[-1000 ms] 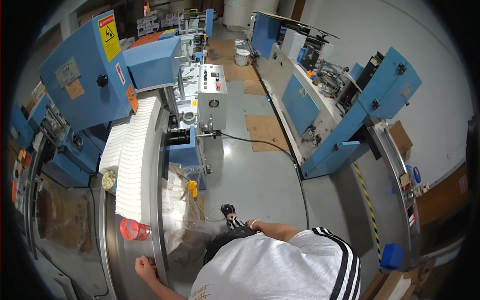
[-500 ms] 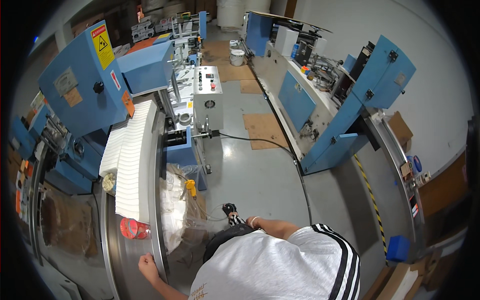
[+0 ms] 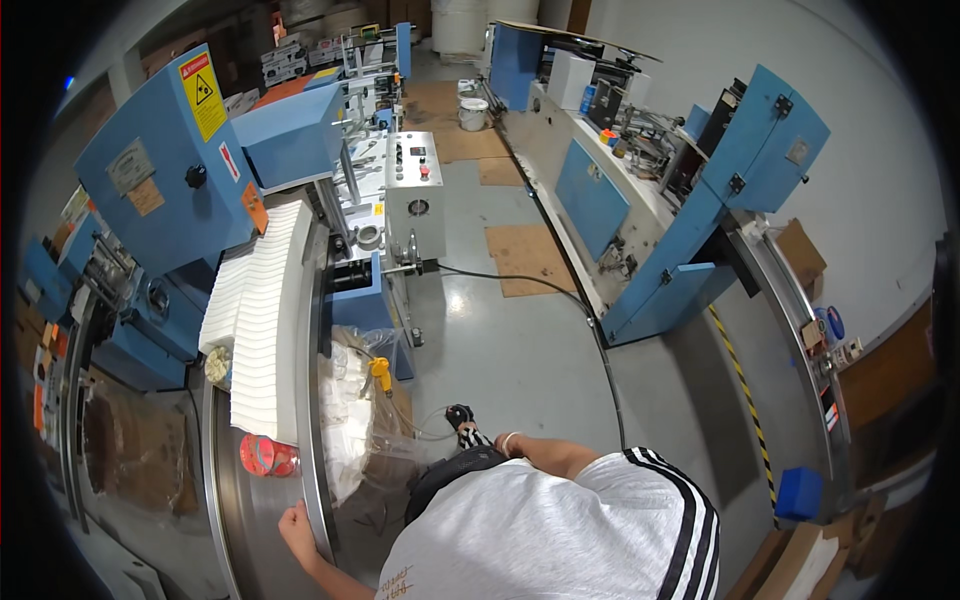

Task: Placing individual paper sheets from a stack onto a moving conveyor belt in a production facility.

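My left hand (image 3: 297,528) rests with curled fingers at the inner edge of a metal trough (image 3: 255,505). Nothing shows in its grasp. Just beyond it in the trough is a red and clear cylindrical container (image 3: 268,456). It stands close to the near end of a long row of folded white paper sheets (image 3: 268,330), which runs up to the blue machine (image 3: 165,170). Near my waist is my right hand (image 3: 506,443), with a pale band at the wrist. My clothing and the angle hide most of its fingers.
A clear bag of white paper (image 3: 345,430) and a yellow hand control (image 3: 381,375) sit right of the trough. Ahead stands a control box (image 3: 415,190). A black cable (image 3: 520,278) crosses the floor to a second blue machine (image 3: 655,290). Cardboard sheets (image 3: 530,260) lie there.
My left hand has shifted very slightly up along the trough edge and stays curled. The view has moved a little; the right hand and the objects stay put.
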